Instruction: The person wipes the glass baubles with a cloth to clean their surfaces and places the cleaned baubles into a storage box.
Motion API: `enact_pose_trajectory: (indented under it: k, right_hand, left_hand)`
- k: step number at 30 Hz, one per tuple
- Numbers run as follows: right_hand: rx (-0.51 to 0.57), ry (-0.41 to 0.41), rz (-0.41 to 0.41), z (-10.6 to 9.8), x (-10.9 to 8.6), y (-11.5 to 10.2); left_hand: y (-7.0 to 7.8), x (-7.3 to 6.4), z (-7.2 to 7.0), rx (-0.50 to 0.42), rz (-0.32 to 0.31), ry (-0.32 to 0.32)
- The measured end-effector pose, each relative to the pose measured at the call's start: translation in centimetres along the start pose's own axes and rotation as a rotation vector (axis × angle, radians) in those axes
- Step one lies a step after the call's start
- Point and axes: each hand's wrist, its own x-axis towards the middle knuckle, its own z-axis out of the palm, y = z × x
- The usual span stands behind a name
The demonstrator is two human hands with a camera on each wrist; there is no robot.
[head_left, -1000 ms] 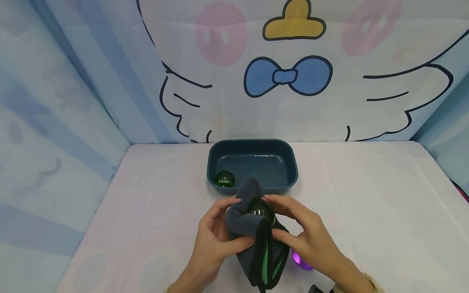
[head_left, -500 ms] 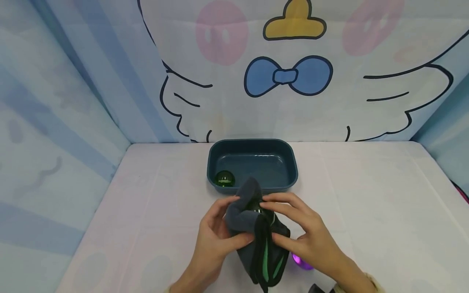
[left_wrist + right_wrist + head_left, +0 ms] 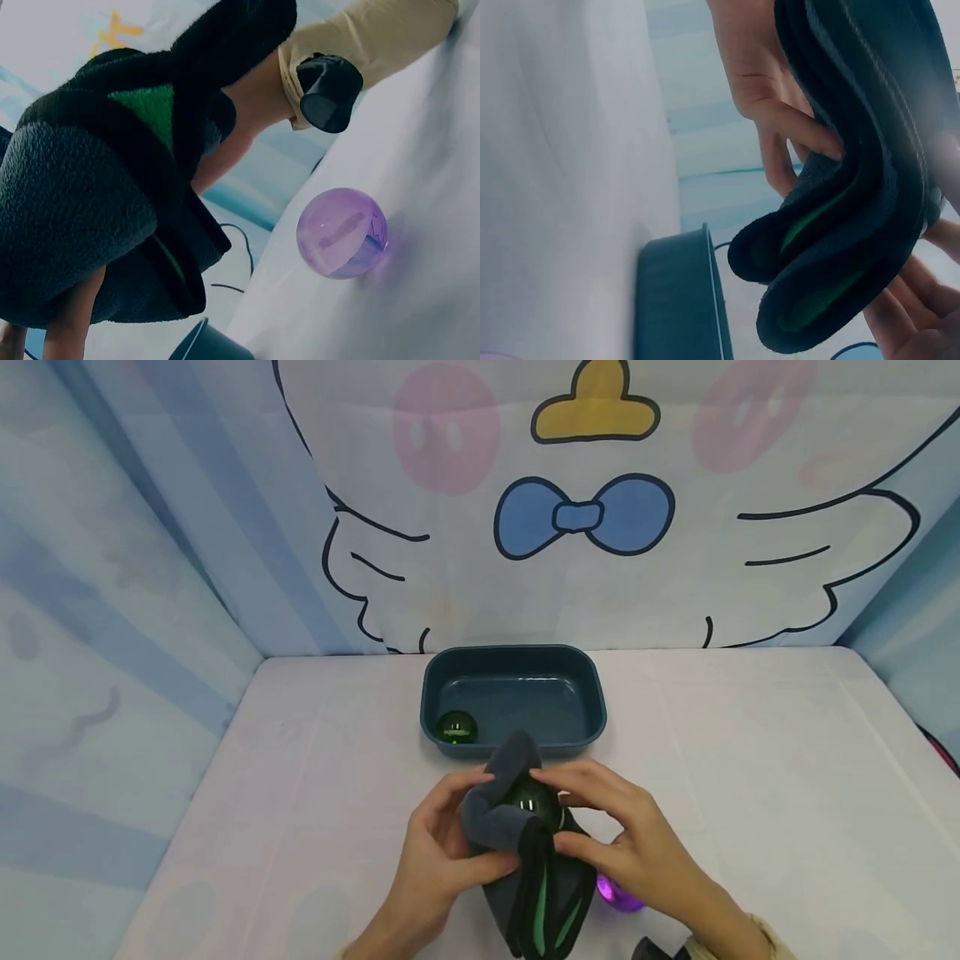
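A dark grey towel with black edging and green strips is folded around a shiny dark green ball, whose top shows in the fold. On its left side my left hand grips the towel, thumb in front and fingers behind. My right hand holds the ball from the right, index fingertip at its top and thumb low by the black edging. From the left wrist view, the towel hides most of the ball. A clear purple ball lies on the table below the right hand.
Behind the hands stands a dark teal rectangular tub with another green ball in its near left corner. The white tabletop meets a printed cloth backdrop at the back. A black object shows by the right sleeve.
The right fingers cover the green ball half a second ago and are now drawn back to its upper edge, so more of it shows. The left hand keeps its grip on the towel.
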Motion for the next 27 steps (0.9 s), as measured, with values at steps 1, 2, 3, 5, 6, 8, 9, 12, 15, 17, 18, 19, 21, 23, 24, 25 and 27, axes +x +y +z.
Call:
enact_pose_trajectory:
  k: [1, 2, 3, 5, 6, 8, 9, 12, 15, 17, 18, 19, 21, 23, 24, 25, 27]
  right_hand:
    - [-0.004, 0.006, 0.000, 0.02, -0.02, -0.03]
    - [-0.011, 0.015, -0.007, 0.05, -0.02, -0.09]
    - [-0.015, 0.023, -0.022, 0.09, -0.03, -0.16]
    - [-0.040, 0.031, -0.062, 0.13, -0.03, -0.31]
    - [-0.055, 0.031, -0.081, 0.16, -0.02, -0.39]
    - [-0.090, 0.031, -0.117, 0.17, 0.01, -0.50]
    - [-0.106, 0.030, -0.131, 0.17, 0.02, -0.52]
    - [-0.123, 0.028, -0.149, 0.20, 0.07, -0.46]
    - [-0.060, 0.019, -0.104, 0.20, 0.03, -0.36]
    - [-0.012, 0.007, -0.036, 0.21, 0.00, -0.31]
    - [0.010, 0.002, 0.009, 0.21, -0.02, -0.33]
    - [0.027, -0.005, 0.051, 0.21, -0.04, -0.34]
    - [0.036, -0.014, 0.120, 0.21, -0.06, -0.35]
    - [0.021, -0.023, 0.163, 0.29, -0.01, -0.39]
    - [0.013, -0.023, 0.170, 0.34, 0.01, -0.38]
    - [0.002, -0.020, 0.174, 0.39, 0.02, -0.37]
    - [0.001, 0.000, 0.173, 0.49, 0.02, -0.38]
  left_hand:
    - [0.00, 0.03, 0.00, 0.001, 0.000, 0.005]
    - [-0.01, 0.06, 0.01, 0.002, -0.003, 0.011]
    - [-0.05, 0.10, 0.00, 0.000, -0.004, 0.015]
    - [-0.14, 0.19, 0.01, -0.002, 0.001, 0.027]
    - [-0.18, 0.23, 0.02, -0.004, 0.003, 0.033]
    - [-0.25, 0.28, 0.04, -0.004, 0.005, 0.044]
    - [-0.27, 0.29, 0.05, -0.005, 0.004, 0.049]
    - [-0.28, 0.28, 0.06, -0.006, -0.004, 0.054]
    - [-0.26, 0.23, 0.07, 0.002, -0.001, 0.048]
    - [-0.28, 0.21, 0.03, 0.009, 0.002, 0.048]
    - [-0.30, 0.20, 0.02, 0.013, 0.001, 0.049]
    - [-0.32, 0.20, 0.00, 0.015, -0.001, 0.053]
    - [-0.41, 0.26, -0.02, 0.015, -0.011, 0.060]
    - [-0.47, 0.32, -0.06, 0.012, -0.024, 0.068]
    - [-0.52, 0.35, -0.08, 0.010, -0.027, 0.073]
    - [-0.56, 0.39, -0.09, 0.005, -0.029, 0.077]
    - [-0.61, 0.46, -0.10, 0.000, -0.033, 0.084]
